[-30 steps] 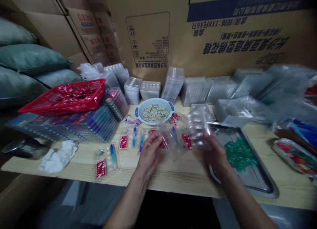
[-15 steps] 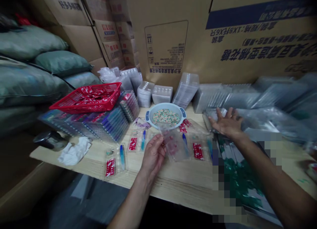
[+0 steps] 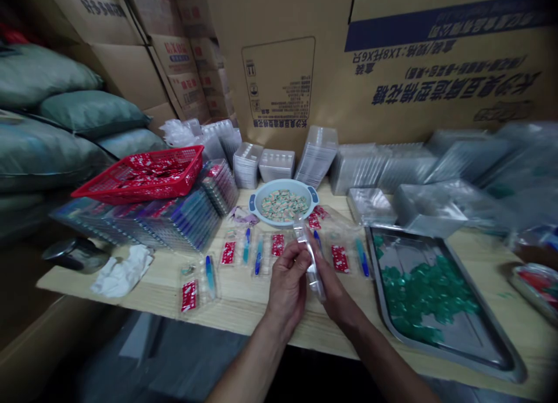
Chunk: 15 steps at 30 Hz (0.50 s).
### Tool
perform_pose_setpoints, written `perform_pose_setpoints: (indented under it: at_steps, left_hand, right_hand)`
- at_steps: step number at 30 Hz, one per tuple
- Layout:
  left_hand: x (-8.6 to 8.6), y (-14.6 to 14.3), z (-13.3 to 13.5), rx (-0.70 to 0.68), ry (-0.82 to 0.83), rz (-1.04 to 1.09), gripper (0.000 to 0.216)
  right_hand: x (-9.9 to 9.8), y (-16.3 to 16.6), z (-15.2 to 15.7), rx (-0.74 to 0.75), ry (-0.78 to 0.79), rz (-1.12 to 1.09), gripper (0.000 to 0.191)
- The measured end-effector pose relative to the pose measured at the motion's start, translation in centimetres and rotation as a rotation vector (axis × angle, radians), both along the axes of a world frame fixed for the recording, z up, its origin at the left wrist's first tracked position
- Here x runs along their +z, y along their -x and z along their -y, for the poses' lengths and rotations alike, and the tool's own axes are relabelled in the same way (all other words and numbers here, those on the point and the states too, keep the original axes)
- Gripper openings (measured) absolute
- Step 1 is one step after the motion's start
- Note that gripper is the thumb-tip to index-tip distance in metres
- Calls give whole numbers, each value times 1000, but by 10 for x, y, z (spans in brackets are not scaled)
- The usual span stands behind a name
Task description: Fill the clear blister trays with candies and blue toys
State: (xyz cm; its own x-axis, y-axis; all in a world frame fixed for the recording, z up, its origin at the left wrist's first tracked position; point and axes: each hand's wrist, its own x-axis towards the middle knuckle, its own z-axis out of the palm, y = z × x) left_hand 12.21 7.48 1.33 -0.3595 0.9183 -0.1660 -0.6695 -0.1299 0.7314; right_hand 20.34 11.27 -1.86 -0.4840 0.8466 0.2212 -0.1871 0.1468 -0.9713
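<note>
Pinching a clear blister tray [image 3: 311, 264] edge-on between left hand [image 3: 286, 289] and right hand [image 3: 333, 289].

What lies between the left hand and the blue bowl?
The head view shows a clear pack holding a red sachet.

"1X8" upside down on carton [image 3: 403, 49]

My wooden desk [image 3: 244, 313] at work: a pale blue two-handled bowl [image 3: 257, 210] sits at its back edge, open plastic blister packs [image 3: 189, 292] lie in front, and a steel tray [image 3: 453, 348] of green pieces [image 3: 427, 292] lies right of the bowl.
</note>
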Motion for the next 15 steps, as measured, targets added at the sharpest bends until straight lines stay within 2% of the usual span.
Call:
perform_pose_setpoints:
  at_steps: [4, 10, 15]
  left_hand:
    - [0, 2, 4, 2, 30, 2, 34]
    - [5, 1, 4, -14, 44, -60, 32]
    - [12, 10, 10, -18, 39, -254, 26]
  right_hand:
    - [-6, 3, 5, 1, 90, -35, 67]
    - [-13, 3, 11, -41, 125, -70, 66]
    - [-2, -3, 10, -5, 64, -15, 64]
